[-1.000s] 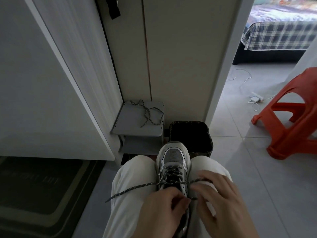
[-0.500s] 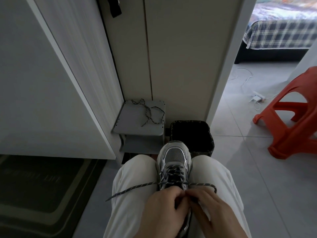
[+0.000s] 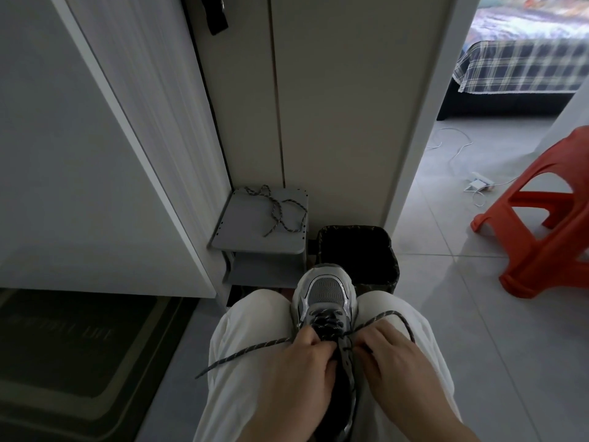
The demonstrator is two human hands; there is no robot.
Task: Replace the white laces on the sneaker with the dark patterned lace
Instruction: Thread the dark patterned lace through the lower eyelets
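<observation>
A grey and white sneaker lies between my knees, toe pointing away. The dark patterned lace is threaded through its lower eyelets. One end trails left over my thigh; the other loops out to the right. My left hand rests on the shoe's left side with fingertips pinched at the eyelets. My right hand pinches the lace on the right side. The shoe's tongue and upper eyelets are hidden by my hands. No white lace is visible.
A second dark patterned lace lies on a small grey shelf unit ahead. A dark bin stands beside it. An orange plastic stool is on the right, a doormat on the left.
My hands met at the eyelets, then moved apart. The right hand has drawn its lace end out to the right, so the loop there is larger.
</observation>
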